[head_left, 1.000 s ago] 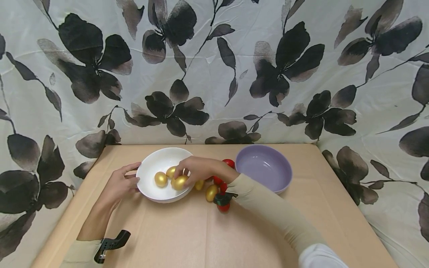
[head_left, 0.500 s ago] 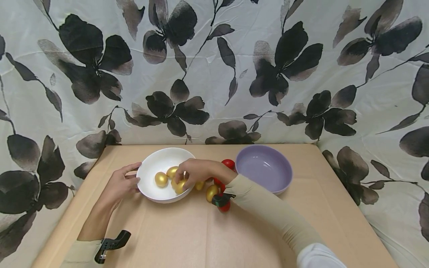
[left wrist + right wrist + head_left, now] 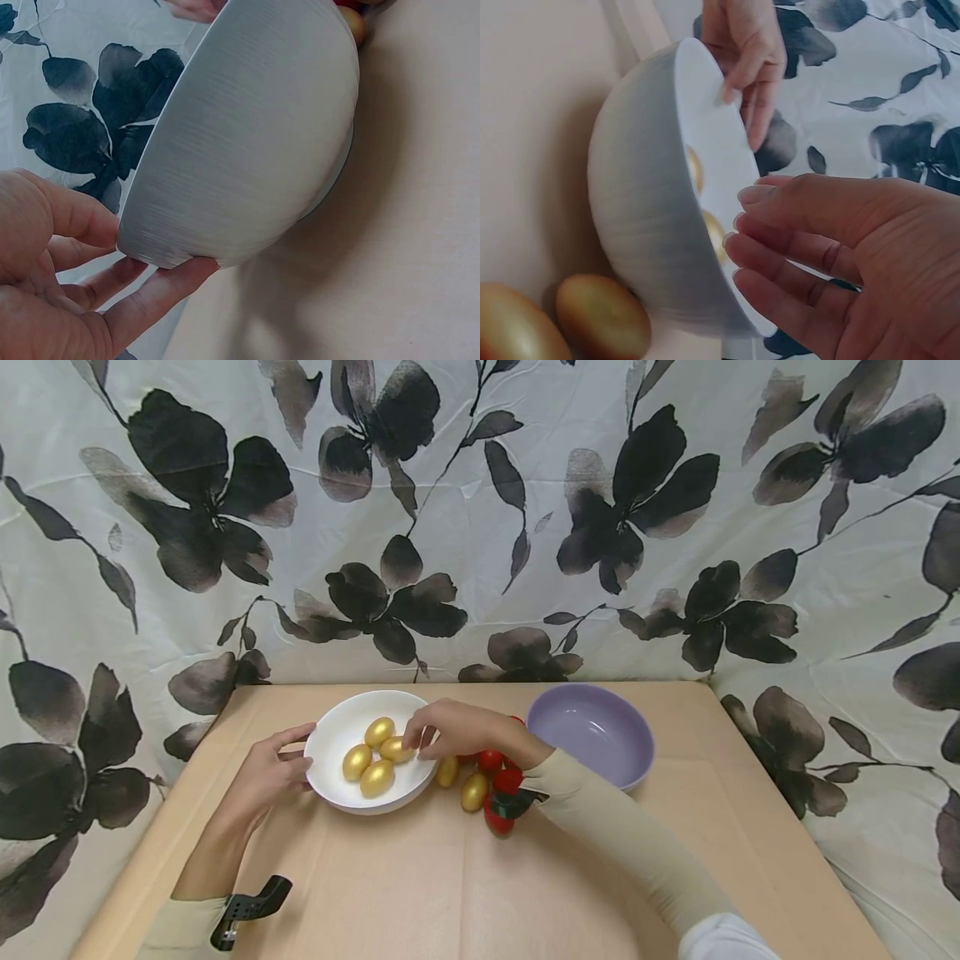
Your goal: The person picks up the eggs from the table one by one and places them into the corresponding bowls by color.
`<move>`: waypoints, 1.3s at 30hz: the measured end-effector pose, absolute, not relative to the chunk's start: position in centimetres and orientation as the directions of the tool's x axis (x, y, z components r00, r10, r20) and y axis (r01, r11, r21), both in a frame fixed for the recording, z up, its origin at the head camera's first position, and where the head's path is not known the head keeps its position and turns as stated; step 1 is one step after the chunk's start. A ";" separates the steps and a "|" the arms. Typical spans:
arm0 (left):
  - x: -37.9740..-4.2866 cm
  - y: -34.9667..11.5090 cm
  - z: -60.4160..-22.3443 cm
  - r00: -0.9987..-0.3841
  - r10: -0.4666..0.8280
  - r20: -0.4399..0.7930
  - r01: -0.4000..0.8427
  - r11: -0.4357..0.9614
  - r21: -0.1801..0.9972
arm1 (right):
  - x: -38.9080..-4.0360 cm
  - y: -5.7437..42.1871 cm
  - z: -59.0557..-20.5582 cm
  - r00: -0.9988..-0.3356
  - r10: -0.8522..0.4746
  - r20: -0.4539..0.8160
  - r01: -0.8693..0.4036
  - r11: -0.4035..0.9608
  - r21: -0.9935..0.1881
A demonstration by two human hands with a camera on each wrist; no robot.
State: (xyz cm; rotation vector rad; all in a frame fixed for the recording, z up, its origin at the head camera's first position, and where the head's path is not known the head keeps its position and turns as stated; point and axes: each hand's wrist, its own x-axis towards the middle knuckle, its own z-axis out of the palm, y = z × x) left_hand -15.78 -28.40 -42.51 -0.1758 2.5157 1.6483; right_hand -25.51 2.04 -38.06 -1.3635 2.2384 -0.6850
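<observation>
My left hand (image 3: 272,768) grips the white bowl (image 3: 330,781) at its left side, thumb at the rim; in the left wrist view, fingertips (image 3: 199,266) press the outer wall. Several golden eggs (image 3: 377,778) lie together inside this bowl. Over its right rim hovers my right hand (image 3: 453,728), fingers bent loosely with nothing between them. The right wrist view shows those fingertips (image 3: 751,196) apart from the eggs. On the table, just right of the white bowl, are two more golden eggs (image 3: 474,792).
Several red, rounded objects (image 3: 498,818) sit beside the loose golden eggs, partly hidden by the right wrist. A purple bowl (image 3: 592,735) stands at the back right, behind the right forearm. A floral cloth (image 3: 510,527) hangs behind the table (image 3: 390,877).
My right hand has let go of a golden egg in the white bowl and moved up and right toward the rim. The eggs there have shifted slightly. My left hand stays put.
</observation>
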 end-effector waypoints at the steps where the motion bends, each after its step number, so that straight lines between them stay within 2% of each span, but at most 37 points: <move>1: -15.8 -28.4 -42.5 -0.985 -0.029 -0.169 -0.167 0.398 0.902 | -25.5 2.3 -37.9 -0.428 -0.899 -0.097 -0.681 0.391 -0.619; 10: -15.9 -28.3 -42.7 -0.986 -0.037 -0.160 -0.162 0.394 0.905 | -25.3 4.9 -37.4 -0.471 -0.877 -0.093 -0.634 0.409 -0.656; 20: -16.1 -28.0 -42.9 -0.987 -0.043 -0.155 -0.160 0.386 0.909 | -25.6 7.2 -39.2 -0.492 -0.866 -0.084 -0.604 0.410 -0.684; 27: -16.1 -27.7 -42.8 -0.985 -0.050 -0.164 -0.170 0.387 0.906 | -25.9 7.9 -40.6 -0.514 -0.846 -0.142 -0.544 0.450 -0.708; 39: -16.2 -27.8 -43.0 -0.985 -0.049 -0.163 -0.169 0.385 0.907 | -26.4 7.7 -42.1 -0.531 -0.827 -0.183 -0.548 0.500 -0.670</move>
